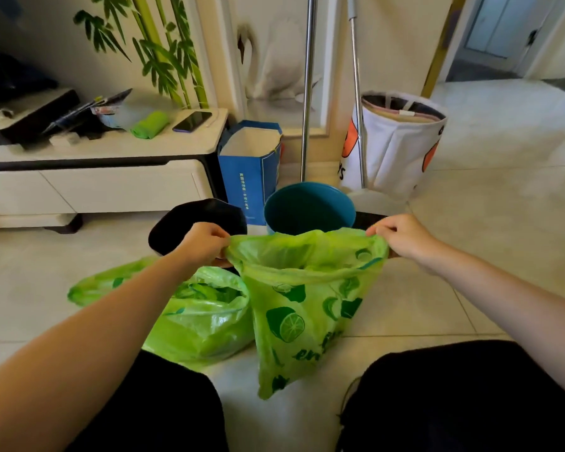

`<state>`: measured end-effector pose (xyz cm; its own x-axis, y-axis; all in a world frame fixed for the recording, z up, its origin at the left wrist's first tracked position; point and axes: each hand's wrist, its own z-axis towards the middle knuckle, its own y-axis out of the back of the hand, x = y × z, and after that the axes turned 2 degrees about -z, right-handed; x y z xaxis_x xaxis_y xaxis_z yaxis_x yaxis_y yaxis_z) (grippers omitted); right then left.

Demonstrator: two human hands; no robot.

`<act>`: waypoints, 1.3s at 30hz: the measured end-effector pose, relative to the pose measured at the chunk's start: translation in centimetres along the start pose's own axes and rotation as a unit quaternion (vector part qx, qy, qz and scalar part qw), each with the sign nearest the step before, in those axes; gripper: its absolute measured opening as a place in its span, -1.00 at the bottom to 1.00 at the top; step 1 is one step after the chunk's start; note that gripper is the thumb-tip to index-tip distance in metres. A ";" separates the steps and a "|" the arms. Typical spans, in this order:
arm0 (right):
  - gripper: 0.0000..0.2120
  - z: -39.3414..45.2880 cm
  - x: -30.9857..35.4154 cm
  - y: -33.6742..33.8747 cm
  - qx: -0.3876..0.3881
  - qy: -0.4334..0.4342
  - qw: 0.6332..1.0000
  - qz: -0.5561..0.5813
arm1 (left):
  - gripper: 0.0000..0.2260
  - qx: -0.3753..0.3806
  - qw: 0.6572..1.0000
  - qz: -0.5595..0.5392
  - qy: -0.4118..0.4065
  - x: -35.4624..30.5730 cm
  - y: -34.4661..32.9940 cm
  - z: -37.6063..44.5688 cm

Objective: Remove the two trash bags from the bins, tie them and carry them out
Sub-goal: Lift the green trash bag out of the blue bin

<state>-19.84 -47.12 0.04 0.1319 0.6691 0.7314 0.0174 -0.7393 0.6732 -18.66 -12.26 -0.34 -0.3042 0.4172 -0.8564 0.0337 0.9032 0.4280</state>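
Observation:
A green trash bag printed with limes (300,308) hangs in front of me, its mouth stretched wide. My left hand (203,243) pinches the left edge of its rim and my right hand (402,236) pinches the right edge. A second green trash bag (196,321) lies slumped and untied on the floor to the left, its mouth open. Behind the bags stand a blue bin (309,208) with no liner and a black bin (199,223), partly hidden by my left hand.
A blue paper bag (248,164) stands behind the bins beside a low white cabinet (95,187) carrying a phone (192,121) and a green roll (149,124). Two mop poles (307,93) lean at the wall. A white fabric basket (395,141) sits right; a doorway (503,37) opens far right.

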 end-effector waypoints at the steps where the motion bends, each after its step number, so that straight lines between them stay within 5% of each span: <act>1: -0.69 0.1 -0.7 -0.4 0.035 -0.005 0.999 -0.021 | -0.90 0.019 0.999 0.027 0.017 0.6 -0.1 0.1; 8: -0.78 0.3 -2.0 -1.0 0.143 -0.081 0.986 0.000 | -0.87 0.109 0.978 0.157 0.089 1.5 -0.4 0.5; 12: -0.83 -0.1 -1.6 -1.1 0.180 -0.076 0.980 -0.025 | -0.59 0.105 0.952 0.274 0.085 1.4 -0.9 1.7; 16: -0.44 -0.2 -1.0 -0.7 0.267 -0.047 0.953 -0.137 | -0.47 0.057 0.897 0.437 -0.023 0.5 -2.9 3.7; 20: -0.18 0.0 -0.9 -0.4 0.274 0.023 0.908 -0.316 | -0.50 0.065 0.903 0.419 -0.062 -0.5 -5.5 6.0; 25: -0.31 0.5 -1.6 -1.0 0.202 0.077 0.892 -0.397 | -0.63 0.097 0.899 0.420 -0.079 -0.9 -8.1 6.8; 34: -0.83 0.8 -2.2 -2.3 0.264 0.192 0.865 -0.381 | -0.66 0.101 0.891 0.434 -0.085 -1.6 -8.1 7.7; 39: -0.86 1.0 -2.0 -2.2 0.229 0.193 0.885 -0.356 | -0.77 0.126 0.925 0.350 -0.073 -2.2 -7.3 8.0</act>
<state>-19.20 -46.92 -3.03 -0.4216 0.8884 0.1818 0.3712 -0.0138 0.9285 -10.63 -18.98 -3.92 0.0064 0.9017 -0.4323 0.3997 0.3939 0.8277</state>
